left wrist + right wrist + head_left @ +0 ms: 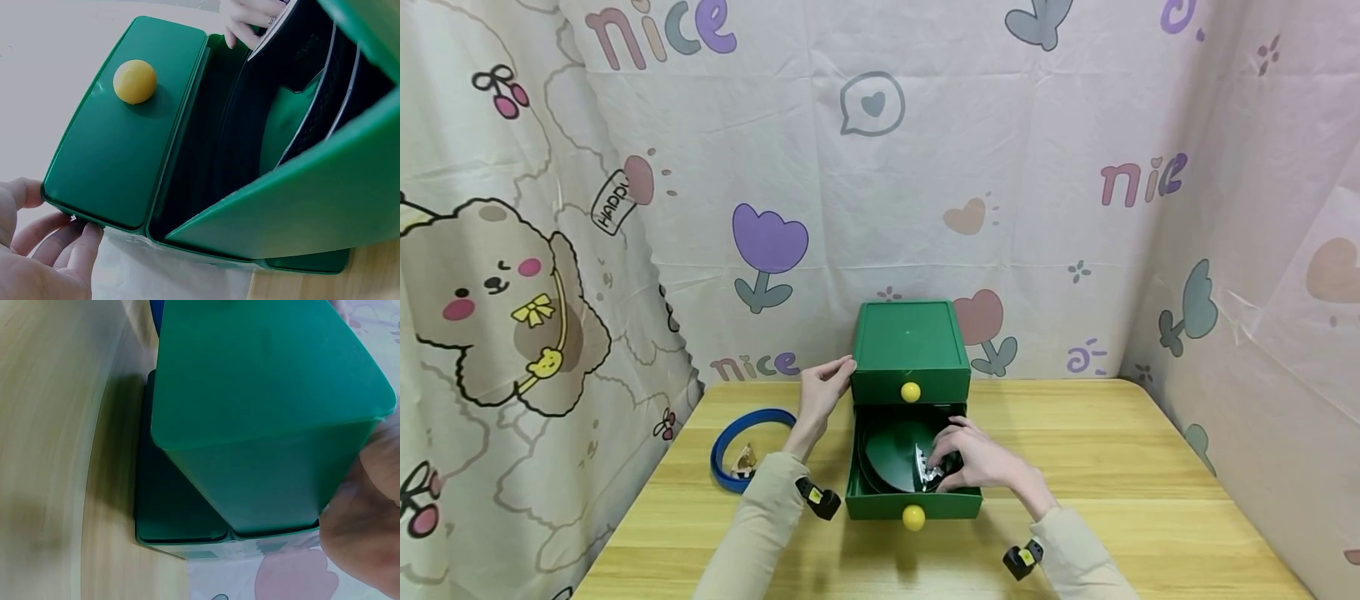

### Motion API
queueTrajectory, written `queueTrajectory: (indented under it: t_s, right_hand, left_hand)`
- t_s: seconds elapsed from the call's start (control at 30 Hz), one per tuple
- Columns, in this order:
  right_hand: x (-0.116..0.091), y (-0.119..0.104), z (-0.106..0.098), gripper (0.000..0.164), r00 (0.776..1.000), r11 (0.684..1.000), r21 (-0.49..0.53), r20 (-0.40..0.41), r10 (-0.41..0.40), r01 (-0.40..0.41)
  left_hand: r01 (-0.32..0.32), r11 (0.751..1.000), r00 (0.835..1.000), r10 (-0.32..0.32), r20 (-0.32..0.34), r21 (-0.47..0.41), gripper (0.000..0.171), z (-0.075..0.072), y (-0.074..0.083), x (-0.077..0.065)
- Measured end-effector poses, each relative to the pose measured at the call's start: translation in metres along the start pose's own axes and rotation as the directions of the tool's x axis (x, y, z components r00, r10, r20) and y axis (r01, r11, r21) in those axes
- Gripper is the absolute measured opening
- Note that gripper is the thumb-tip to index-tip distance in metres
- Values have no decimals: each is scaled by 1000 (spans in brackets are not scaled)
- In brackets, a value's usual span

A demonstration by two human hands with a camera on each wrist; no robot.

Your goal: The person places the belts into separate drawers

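A small green drawer cabinet (pixel 912 337) with yellow knobs stands at the back of the table, its lower drawer (pixel 880 507) pulled out. Inside lies a coiled black belt (pixel 306 119) with a silver buckle (pixel 921 468). My right hand (pixel 977 457) reaches into the drawer's right side and grips the belt by its buckle; in the right wrist view the drawer wall hides the fingertips. With fingertips and thumb, my left hand (pixel 822 398) touches the cabinet's left front corner beside the upper drawer (pixel 119 144), which is closed.
Left of the cabinet, a coiled blue belt (pixel 724 442) with a gold-coloured buckle (pixel 745 461) lies on the wooden table (pixel 1075 442). Behind the table hangs a printed cloth (pixel 917 183), with more cloth along both sides.
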State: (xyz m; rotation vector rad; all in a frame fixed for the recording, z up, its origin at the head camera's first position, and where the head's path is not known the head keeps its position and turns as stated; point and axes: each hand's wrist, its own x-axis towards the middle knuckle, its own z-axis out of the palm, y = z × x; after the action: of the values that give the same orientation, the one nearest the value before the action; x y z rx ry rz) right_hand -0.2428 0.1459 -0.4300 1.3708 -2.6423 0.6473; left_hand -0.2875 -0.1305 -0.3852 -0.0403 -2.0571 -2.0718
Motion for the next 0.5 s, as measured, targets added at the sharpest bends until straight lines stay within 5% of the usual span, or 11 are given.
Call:
queueTrajectory:
  t_s: [0.5]
  right_hand:
    - [-4, -2, -1, 22, 998, 998, 55, -55, 37, -34]
  left_hand:
    - [4, 1000, 1000, -4, -4, -8, 33, 0, 0, 0]
